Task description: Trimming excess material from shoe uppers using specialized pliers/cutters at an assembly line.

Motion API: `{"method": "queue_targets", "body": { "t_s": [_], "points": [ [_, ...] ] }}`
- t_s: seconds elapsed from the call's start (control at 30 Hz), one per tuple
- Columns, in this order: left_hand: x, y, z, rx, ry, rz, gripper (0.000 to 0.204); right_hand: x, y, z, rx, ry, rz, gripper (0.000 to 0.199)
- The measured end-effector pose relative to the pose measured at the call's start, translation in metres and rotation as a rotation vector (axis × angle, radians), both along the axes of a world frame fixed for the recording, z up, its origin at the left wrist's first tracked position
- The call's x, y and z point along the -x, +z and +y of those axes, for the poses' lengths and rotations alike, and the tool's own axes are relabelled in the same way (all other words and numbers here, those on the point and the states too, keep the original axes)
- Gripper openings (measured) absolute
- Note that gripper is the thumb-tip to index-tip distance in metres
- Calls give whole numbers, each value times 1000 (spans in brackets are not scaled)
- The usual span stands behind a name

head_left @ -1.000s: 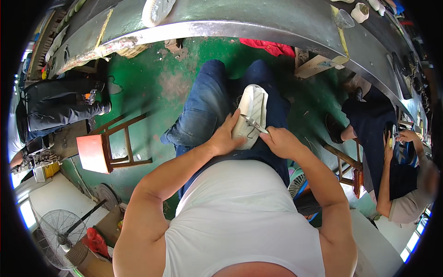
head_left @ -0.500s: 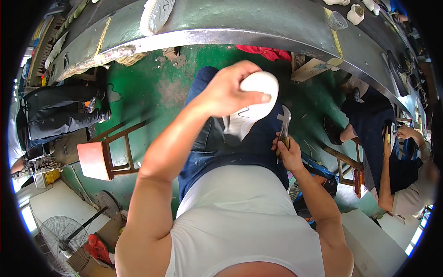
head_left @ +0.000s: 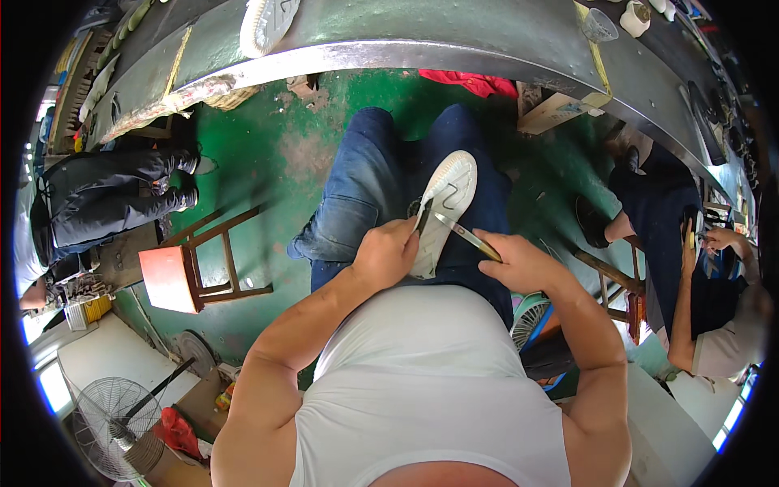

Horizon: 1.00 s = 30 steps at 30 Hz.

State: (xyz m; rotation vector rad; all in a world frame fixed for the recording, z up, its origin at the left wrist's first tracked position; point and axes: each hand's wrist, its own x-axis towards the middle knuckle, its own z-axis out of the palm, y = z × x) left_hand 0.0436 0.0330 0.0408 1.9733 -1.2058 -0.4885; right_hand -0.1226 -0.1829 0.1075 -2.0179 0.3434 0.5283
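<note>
A white shoe [head_left: 451, 188] with a dark squiggle on its side rests over my lap, its rounded end pointing away from me. My left hand [head_left: 385, 253] is closed on the shoe's left edge, where a dark strip shows by the fingertips. My right hand [head_left: 514, 261] grips metal pincers [head_left: 466, 234] with yellowish-brown handles. The narrow tip of the pincers reaches the shoe's right side; I cannot tell whether it touches or bites on the material.
Ahead runs a metal-edged workbench [head_left: 365, 55] with another white shoe [head_left: 266, 26] and a clear cup [head_left: 599, 26]. A wooden stool [head_left: 168, 280] stands left, a fan [head_left: 114, 428] lower left. A person [head_left: 659, 215] sits working at the right; another person's legs [head_left: 114, 199] show left.
My left hand has brought the shoe down and closer to me, and its grip has shifted. My right hand has raised the pincers from beside my thigh to the shoe.
</note>
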Motion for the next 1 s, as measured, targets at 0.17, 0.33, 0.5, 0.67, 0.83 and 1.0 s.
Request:
{"method": "queue_targets", "body": {
  "t_s": [0.17,0.33,0.5,0.67,0.83,1.0],
  "points": [
    [7,12,-8,-80,-72,-97,21,-60,53,-16,167,340,400,39],
    [10,-62,-20,173,173,851,43,-63,38,-13,369,450,302,29],
    [0,-46,-23,120,34,1454,67,-40,-13,2,342,307,111,29],
    [-9,-56,-25,60,80,1133,78,-19,-50,41,182,-112,-13,27],
    [-3,-58,-32,8,115,1057,81,-30,-27,4,173,29,82,26],
    [5,-55,-37,92,160,1097,77,-48,-24,-16,471,117,-70,25]
  ]
}}
